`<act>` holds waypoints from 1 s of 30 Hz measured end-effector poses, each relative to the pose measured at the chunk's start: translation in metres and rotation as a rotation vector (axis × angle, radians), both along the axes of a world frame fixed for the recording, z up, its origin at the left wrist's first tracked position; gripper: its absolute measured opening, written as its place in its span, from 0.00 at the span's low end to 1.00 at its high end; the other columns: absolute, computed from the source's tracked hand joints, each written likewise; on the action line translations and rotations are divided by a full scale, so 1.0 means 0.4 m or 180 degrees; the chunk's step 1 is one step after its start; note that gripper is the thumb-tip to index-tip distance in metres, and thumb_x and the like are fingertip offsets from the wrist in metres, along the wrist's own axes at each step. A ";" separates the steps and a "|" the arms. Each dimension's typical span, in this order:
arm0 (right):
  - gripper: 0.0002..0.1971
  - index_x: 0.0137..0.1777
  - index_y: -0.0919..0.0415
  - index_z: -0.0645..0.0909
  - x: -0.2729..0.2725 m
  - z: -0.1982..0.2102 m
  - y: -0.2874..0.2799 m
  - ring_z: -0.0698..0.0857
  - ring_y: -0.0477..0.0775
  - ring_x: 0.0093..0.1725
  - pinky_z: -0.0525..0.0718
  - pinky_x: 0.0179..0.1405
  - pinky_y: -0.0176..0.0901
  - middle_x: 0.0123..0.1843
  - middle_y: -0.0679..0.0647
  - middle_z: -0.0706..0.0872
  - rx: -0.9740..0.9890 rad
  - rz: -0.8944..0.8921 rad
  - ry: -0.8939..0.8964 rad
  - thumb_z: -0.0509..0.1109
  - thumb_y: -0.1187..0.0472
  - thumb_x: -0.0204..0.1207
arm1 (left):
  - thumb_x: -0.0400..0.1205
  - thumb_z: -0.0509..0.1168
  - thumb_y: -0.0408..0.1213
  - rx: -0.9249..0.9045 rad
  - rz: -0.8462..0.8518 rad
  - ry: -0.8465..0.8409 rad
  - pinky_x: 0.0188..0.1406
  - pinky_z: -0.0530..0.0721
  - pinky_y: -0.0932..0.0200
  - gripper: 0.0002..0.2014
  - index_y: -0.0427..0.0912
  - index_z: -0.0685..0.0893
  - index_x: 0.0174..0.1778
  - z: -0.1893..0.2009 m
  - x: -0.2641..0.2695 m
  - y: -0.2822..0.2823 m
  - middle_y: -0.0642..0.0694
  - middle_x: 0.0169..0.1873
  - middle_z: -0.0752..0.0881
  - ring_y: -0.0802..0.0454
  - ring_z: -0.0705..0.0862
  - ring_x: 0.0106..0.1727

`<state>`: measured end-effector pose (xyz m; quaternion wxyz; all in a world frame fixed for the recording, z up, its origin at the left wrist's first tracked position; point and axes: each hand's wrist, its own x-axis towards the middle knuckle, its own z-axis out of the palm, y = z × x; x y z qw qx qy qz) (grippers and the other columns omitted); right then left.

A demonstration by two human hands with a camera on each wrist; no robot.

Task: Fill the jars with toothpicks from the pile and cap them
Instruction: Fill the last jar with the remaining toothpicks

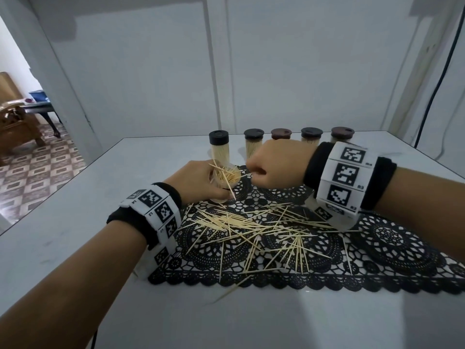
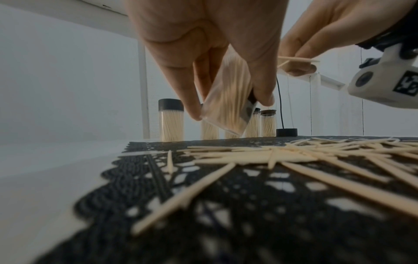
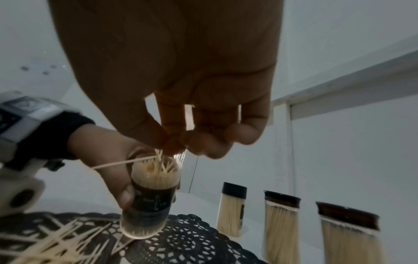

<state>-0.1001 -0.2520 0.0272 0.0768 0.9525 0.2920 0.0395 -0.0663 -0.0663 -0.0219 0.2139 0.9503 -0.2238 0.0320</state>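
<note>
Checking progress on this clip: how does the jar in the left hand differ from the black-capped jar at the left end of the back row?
The held jar is open and tilted, with loose toothpicks sticking out; the back-row jar is capped and upright. The held jar is gripped by the left hand; the back-row jar stands free on the table. Both are clear and hold toothpicks.

White walls (image 1: 151,71), patterned floor tiles (image 1: 45,157)

Readable text is minimal. Right wrist band (image 1: 346,182): small codes "R4", "R3", "R2" beside its black-and-white square markers. Left wrist band (image 1: 157,212): digits "2" and "3" beside the same kind of markers. Open jar (image 3: 150,203) has a dark label with small print, too blurred to read. Nothing else legible.
</note>
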 end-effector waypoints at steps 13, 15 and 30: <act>0.13 0.51 0.68 0.82 0.035 -0.077 0.032 0.76 0.53 0.43 0.68 0.38 0.39 0.48 0.59 0.78 0.0753 -0.0173 -0.0307 0.55 0.66 0.82 | 0.70 0.76 0.50 -0.0022 -0.0047 -0.0021 0.34 0.70 0.80 0.24 0.46 0.81 0.59 0.003 -0.001 0.003 0.55 0.45 0.81 0.69 0.75 0.39; 0.13 0.51 0.67 0.81 0.033 -0.079 0.035 0.76 0.53 0.43 0.69 0.39 0.40 0.48 0.59 0.78 0.0872 -0.0204 -0.0373 0.55 0.64 0.83 | 0.70 0.76 0.50 -0.0038 -0.0074 -0.0045 0.36 0.70 0.79 0.24 0.46 0.81 0.59 0.003 -0.002 0.003 0.54 0.47 0.82 0.67 0.76 0.41; 0.08 0.52 0.66 0.80 0.016 -0.089 0.050 0.72 0.47 0.41 0.67 0.41 0.32 0.45 0.53 0.76 0.2354 0.0203 -0.0561 0.64 0.64 0.77 | 0.70 0.76 0.46 -0.0400 -0.0165 -0.0237 0.36 0.71 0.82 0.18 0.51 0.79 0.52 0.015 -0.018 -0.002 0.58 0.40 0.81 0.70 0.76 0.39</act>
